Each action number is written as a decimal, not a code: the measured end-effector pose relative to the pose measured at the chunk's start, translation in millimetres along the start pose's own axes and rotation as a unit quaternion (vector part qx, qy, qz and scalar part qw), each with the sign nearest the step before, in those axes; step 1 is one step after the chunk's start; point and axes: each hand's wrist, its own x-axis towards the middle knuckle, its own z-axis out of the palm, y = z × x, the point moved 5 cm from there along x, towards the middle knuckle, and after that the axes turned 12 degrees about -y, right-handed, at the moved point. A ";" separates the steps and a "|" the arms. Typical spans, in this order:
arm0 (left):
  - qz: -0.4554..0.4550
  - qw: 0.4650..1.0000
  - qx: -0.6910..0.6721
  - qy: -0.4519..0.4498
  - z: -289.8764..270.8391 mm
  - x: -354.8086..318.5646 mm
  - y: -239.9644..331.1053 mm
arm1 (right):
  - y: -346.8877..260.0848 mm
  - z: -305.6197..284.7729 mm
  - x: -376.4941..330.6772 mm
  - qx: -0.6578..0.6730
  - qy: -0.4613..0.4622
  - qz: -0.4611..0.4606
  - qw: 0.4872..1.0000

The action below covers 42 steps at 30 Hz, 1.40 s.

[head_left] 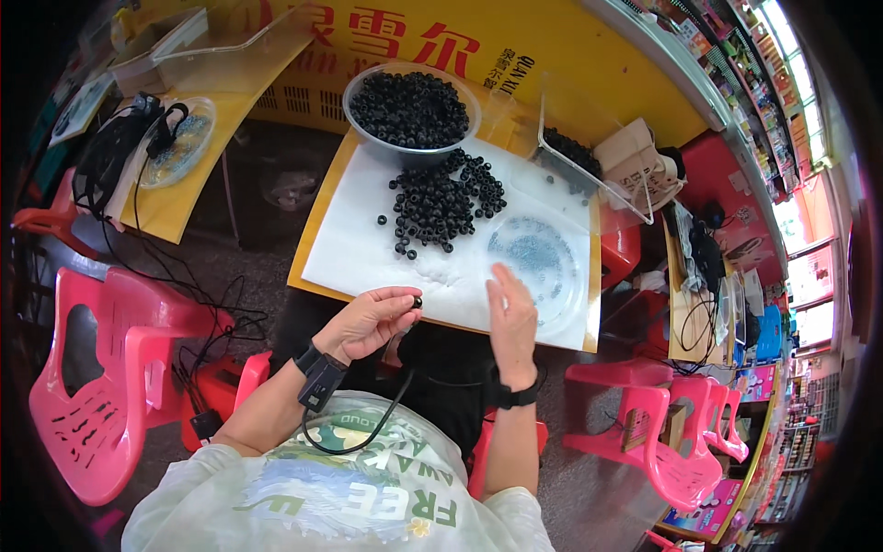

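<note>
Between thumb and forefinger my left hand (372,322) pinches a small round black bead-like piece (418,302), just off the table's near edge. My right hand (512,317) is raised at the near rim of a clear round dish (572,299), its fingers stretched out and no object visible in them. Many tiny blue pieces (529,256) lie spread in that dish. Beyond my hands, a loose heap of black bead-like pieces (437,207) covers the middle of the white board (345,248). A clear bowl (474,115) full of the same pieces stands behind the heap.
At the table's far right stands a clear plastic bin (598,184) with more black pieces, beside a cloth bag (635,152). Pink plastic chairs (120,359) stand left and right. Another table (189,198) at left bears a dish and cables. Black cables (235,322) trail on the floor.
</note>
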 end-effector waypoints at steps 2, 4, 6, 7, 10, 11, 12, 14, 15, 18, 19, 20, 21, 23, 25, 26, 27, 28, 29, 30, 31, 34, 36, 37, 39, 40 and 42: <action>-0.003 1.000 0.000 0.005 -2.6 0.4 -3.2 | 24.9 3.3 -3.5 -0.174 -0.046 0.000 0.984; -0.004 1.000 -0.001 0.008 -3.3 -1.9 -4.1 | 38.5 12.1 -17.9 -0.286 -0.127 0.020 0.949; -0.006 1.000 -0.003 0.011 -5.0 -5.9 -3.5 | 35.1 8.3 -31.4 -0.246 -0.133 0.035 0.960; -0.005 1.000 -0.007 0.011 -5.9 -8.2 -3.4 | 38.7 5.4 -38.1 -0.230 -0.136 0.045 0.963; 0.001 1.000 -0.016 0.008 -5.2 -7.7 -4.8 | 45.2 -12.9 -38.9 -0.188 -0.086 0.027 0.978; -0.007 1.000 -0.011 0.007 -4.0 -7.8 -6.0 | 48.6 -21.3 -35.6 -0.173 -0.071 0.025 0.982; -0.015 1.000 -0.006 0.005 -2.3 -8.2 -6.8 | 50.5 -27.2 -31.4 -0.159 -0.057 0.022 0.985; -0.028 1.000 -0.002 -0.002 -1.9 -6.9 -9.4 | 48.8 -38.1 -19.3 -0.103 0.009 0.010 0.995; -0.030 1.000 -0.005 -0.007 -2.4 -6.2 -9.5 | 47.0 -40.6 -11.0 -0.122 0.005 0.011 0.992; -0.024 1.000 -0.010 -0.016 -3.4 -2.7 -8.4 | 52.5 -35.7 10.2 -0.136 0.007 0.001 0.991; -0.021 1.000 -0.011 -0.018 -4.1 -1.8 -6.9 | 59.3 -30.0 16.4 -0.142 0.003 0.002 0.990; -0.021 0.999 -0.010 -0.022 -2.4 -1.5 -5.3 | 64.4 -26.0 20.9 -0.147 -0.001 0.003 0.989; -0.022 0.999 -0.009 -0.026 0.5 -1.5 -3.5 | 69.9 -23.1 24.2 -0.155 -0.012 0.018 0.988; -0.022 0.999 -0.007 -0.026 1.1 -1.8 -1.6 | 72.8 -15.5 30.9 -0.170 -0.043 0.044 0.983; -0.022 0.999 0.002 -0.023 2.4 0.1 1.5 | 71.9 -13.4 33.1 -0.154 -0.055 0.055 0.985; -0.019 0.999 0.002 -0.025 4.7 1.5 3.1 | 71.7 -12.9 34.1 -0.146 -0.062 0.059 0.986; -0.016 0.999 0.002 -0.027 8.4 3.8 4.4 | 75.3 -15.6 32.4 -0.141 -0.048 0.060 0.987; -0.012 1.000 0.003 -0.027 11.4 5.1 7.3 | 73.6 -18.2 31.5 -0.134 -0.035 0.058 0.989; -0.013 0.999 0.007 -0.037 15.7 7.0 9.3 | 70.3 -18.4 31.2 -0.127 -0.022 0.057 0.990; -0.013 0.999 0.011 -0.047 20.4 9.2 11.0 | 69.2 -19.0 27.2 -0.068 -0.018 0.089 0.994; -0.009 0.998 0.011 -0.055 22.8 10.6 12.5 | 39.4 -26.2 25.9 -0.009 -0.021 0.116 0.993; -0.003 0.997 0.027 -0.072 32.7 13.3 14.0 | -15.5 -19.3 10.5 0.226 -0.023 0.127 0.966; 0.004 0.997 0.024 -0.075 36.1 13.9 12.7 | -42.6 -5.6 0.2 0.349 -0.031 0.105 0.931; 0.008 0.996 0.022 -0.084 35.3 14.4 11.5 | -55.3 -3.4 -2.0 0.310 -0.034 0.068 0.948; 0.015 0.996 0.016 -0.090 35.1 11.5 10.0 | -73.3 2.9 -4.6 0.244 -0.031 0.004 0.969; 0.018 0.996 0.013 -0.089 35.5 9.2 10.7 | -76.8 4.8 -4.6 0.222 -0.026 -0.007 0.975; 0.026 0.997 0.008 -0.076 33.4 4.5 10.7 | -82.1 8.6 -6.5 0.177 -0.017 -0.030 0.984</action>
